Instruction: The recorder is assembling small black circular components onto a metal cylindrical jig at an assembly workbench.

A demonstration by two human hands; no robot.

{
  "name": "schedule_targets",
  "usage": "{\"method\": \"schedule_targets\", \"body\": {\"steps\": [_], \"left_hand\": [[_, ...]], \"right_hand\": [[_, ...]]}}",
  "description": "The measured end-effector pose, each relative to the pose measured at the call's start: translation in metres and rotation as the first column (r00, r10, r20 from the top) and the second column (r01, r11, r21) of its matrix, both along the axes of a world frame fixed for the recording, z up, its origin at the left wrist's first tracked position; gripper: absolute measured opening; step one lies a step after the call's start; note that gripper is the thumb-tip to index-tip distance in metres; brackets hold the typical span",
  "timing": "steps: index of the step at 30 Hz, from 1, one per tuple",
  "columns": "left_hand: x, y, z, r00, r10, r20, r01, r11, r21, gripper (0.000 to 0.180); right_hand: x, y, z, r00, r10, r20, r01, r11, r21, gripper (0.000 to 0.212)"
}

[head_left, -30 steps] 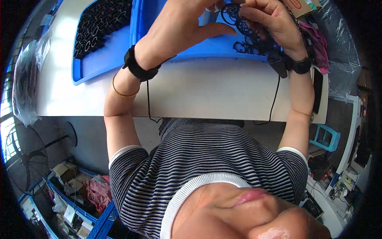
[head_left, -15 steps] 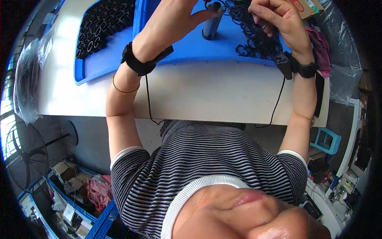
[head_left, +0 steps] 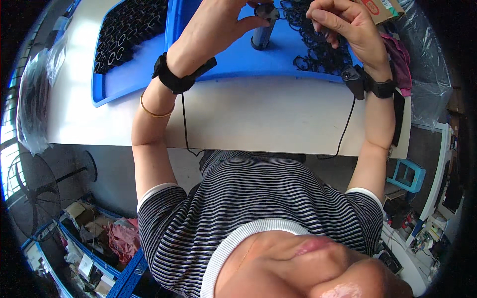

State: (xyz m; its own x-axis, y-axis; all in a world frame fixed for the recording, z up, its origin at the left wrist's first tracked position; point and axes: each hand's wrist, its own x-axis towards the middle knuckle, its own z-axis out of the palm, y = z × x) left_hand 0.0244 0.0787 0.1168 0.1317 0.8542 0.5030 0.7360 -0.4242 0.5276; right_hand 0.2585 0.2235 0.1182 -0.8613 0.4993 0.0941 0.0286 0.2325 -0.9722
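Gripping a dark cylinder (head_left: 263, 30), the left hand (head_left: 218, 25) runs off-frame; the right hand (head_left: 343, 25) pinches something indistinct.

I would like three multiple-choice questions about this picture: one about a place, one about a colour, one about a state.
1. Where does the small dark cylinder stand?
A. on the blue tray
B. on the bare white table
C. on the floor

2. What colour is the bangle on the left forearm?
A. red
B. gold
C. green

3. What is the left hand doing?
A. resting flat on the table
B. hanging below the table edge
C. pinching the top of the cylinder

Answers: 1 A, the blue tray lies under the cylinder's base. 2 B, a thin gold ring circles the forearm. 3 C, the fingertips close on the cylinder's top, while the right hand is over the black rings.
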Motion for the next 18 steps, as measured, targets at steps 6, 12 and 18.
{"method": "schedule_targets", "body": {"steps": [6,12,18], "left_hand": [[0.003,-0.004,0.002,0.978,0.102,-0.184,-0.068,0.981,0.181,0.050],[0.019,-0.020,0.014,0.908,0.001,0.419,0.089,0.976,-0.196,0.047],[0.014,-0.012,0.002,0.751,-0.055,0.658,0.299,0.917,-0.264,0.038]], "right_hand": [[-0.003,-0.001,0.000,1.000,0.003,-0.002,-0.003,1.000,0.018,0.016],[-0.007,-0.012,-0.002,0.992,0.032,-0.119,-0.050,0.988,-0.149,0.023],[-0.009,-0.023,-0.001,0.991,0.062,-0.122,-0.080,0.986,-0.145,0.025]]}}
